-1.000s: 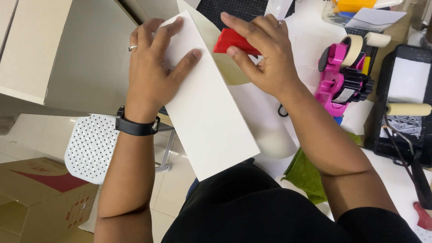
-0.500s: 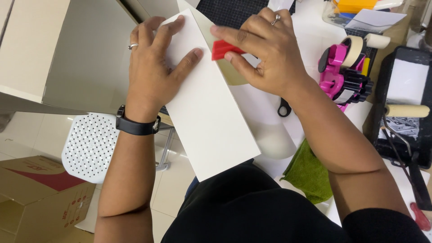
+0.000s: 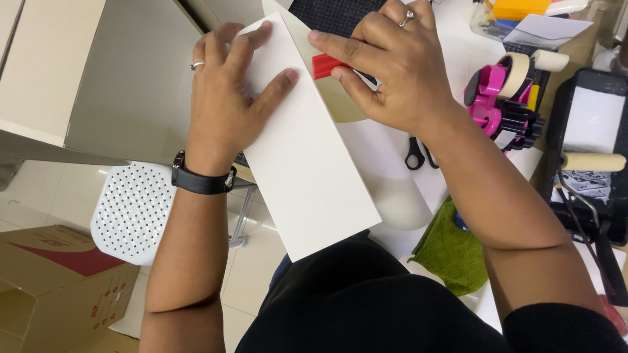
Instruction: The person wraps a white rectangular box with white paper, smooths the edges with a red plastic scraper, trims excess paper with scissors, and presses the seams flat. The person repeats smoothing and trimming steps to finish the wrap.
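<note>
Pinched in the right hand [image 3: 392,72], a red plastic scraper [image 3: 326,65] is pressed against the long white flat board [image 3: 307,157]; the left hand [image 3: 229,98] is spread flat on it, gripping nothing.

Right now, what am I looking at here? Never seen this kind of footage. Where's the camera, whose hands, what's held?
There is no machine: one camera worn on a person's head looks down at their own two bare hands. The left hand lies flat on a long white board, pressing it down. The right hand has a grip on a small red tool, set against the board's edge. On the white table lie black-handled scissors, a pink tape dispenser, a green cloth and a paint roller in a black tray. A white perforated stool and a cardboard box stand on the floor.
</note>
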